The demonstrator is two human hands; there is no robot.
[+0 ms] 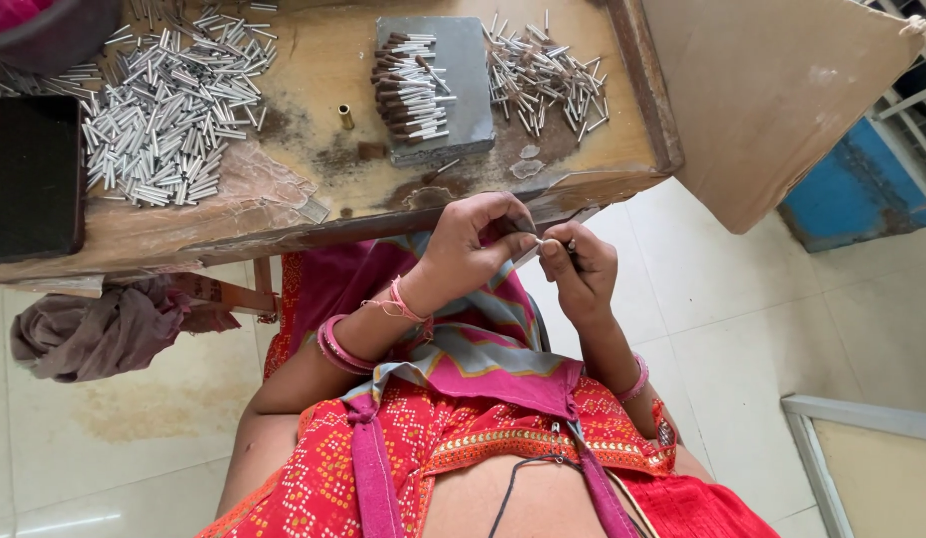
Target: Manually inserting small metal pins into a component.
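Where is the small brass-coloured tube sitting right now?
In the head view, the small brass tube stands alone on the wooden table, between the big pile of silver tubes on its left and the grey block on its right.

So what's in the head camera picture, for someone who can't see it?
A person's left hand and right hand pinch a small thin metal tube together at a wooden table's edge. On the table lie a big pile of silver tubes, a grey block and a smaller pile.
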